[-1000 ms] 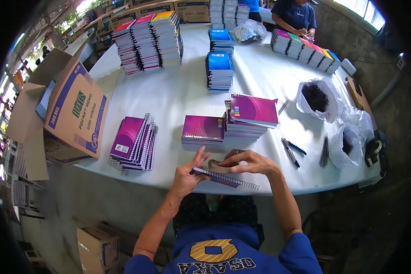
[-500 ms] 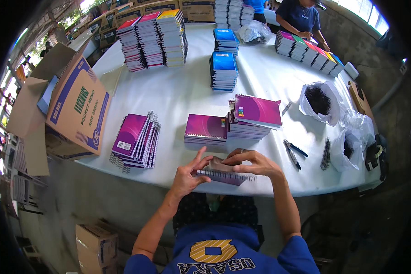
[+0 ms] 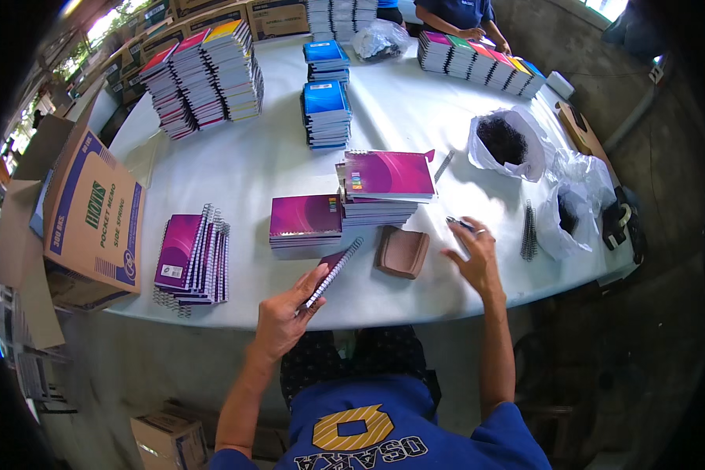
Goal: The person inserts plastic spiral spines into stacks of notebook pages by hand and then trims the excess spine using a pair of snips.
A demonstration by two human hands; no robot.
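Head view: at the near edge of the white table (image 3: 251, 270), the left hand (image 3: 283, 317) pinches a purple spiral notebook (image 3: 327, 278) between thumb and fingers, its long axis running from near left to far right and its wire coil poking past the far end. Right of it, apart from both hands, a brown block (image 3: 401, 252) lies on the table. Farther right are the pliers (image 3: 465, 225), under the right hand (image 3: 479, 262), much the nearer of the two; its thumb is spread and its fingers hide most of the tool, so I cannot tell whether they have closed on it. Half a second ago the right hand rested on the block beside the notebook; now it is over the pliers, and the notebook has swung from crosswise to pointing away. Beyond stand a purple notebook stack (image 3: 305, 215), a white bag of coils (image 3: 489, 168) to the right and, farther, blue notebook stacks (image 3: 327, 98)
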